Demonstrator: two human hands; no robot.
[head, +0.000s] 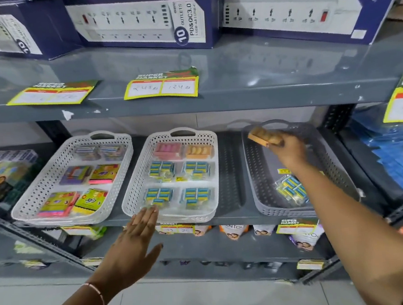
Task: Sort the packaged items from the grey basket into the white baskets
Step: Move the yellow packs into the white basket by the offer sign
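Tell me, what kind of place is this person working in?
Most likely a shop aisle. Grey metal shelving carries yellow "Super Market" price tags, boxed power strips sit on top, and white baskets hold small packaged goods laid out for sale.

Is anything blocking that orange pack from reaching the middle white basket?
Nothing visible. The right hand holds the orange pack above the grey basket, and only open shelf separates it from the middle white basket.
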